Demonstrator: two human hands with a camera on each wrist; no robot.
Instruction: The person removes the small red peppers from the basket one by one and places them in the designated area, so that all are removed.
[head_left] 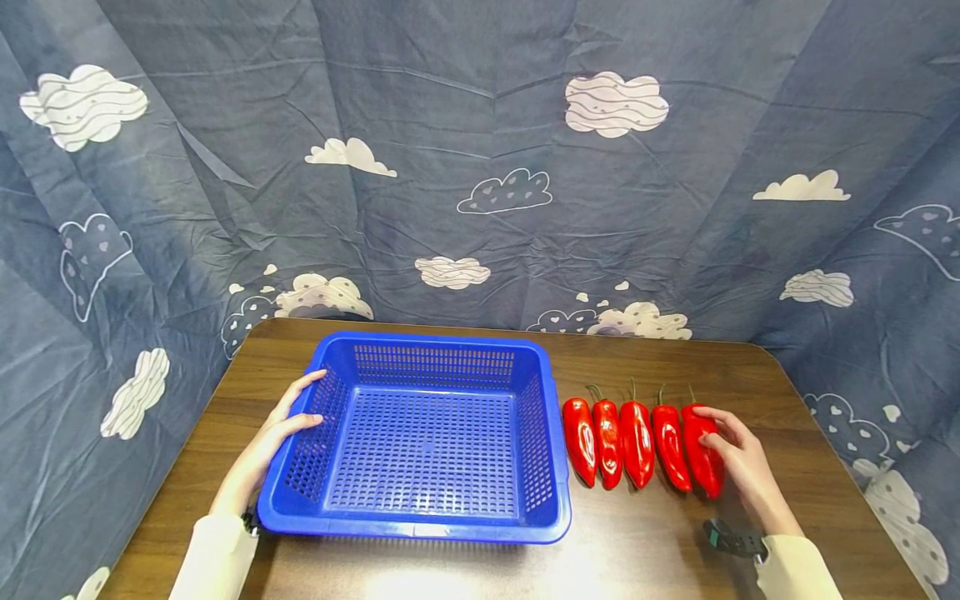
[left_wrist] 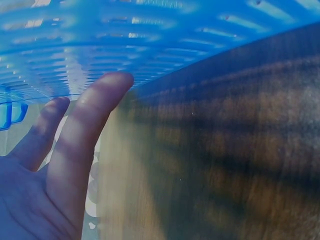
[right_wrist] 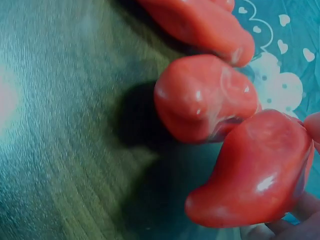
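A blue plastic basket [head_left: 423, 450] with perforated walls stands on the table. My left hand [head_left: 281, 425] grips its left rim, with a thumb and a finger reaching over the wall. In the left wrist view, more fingers [left_wrist: 82, 135] lie under the rim against the outer wall. To the right of the basket, several long red peppers [head_left: 637, 446] with green stems lie side by side in a row. My right hand [head_left: 738, 454] pinches the rightmost red pepper [head_left: 701, 462] between thumb and fingers. That held pepper [right_wrist: 260, 170] is close beside its neighbour [right_wrist: 200, 97] in the right wrist view.
The brown wooden table [head_left: 630, 550] extends in front of the basket and peppers. A dark blue curtain [head_left: 480, 125] with white clouds hangs behind and at both sides. A dark strap [head_left: 735, 542] is at the right wrist.
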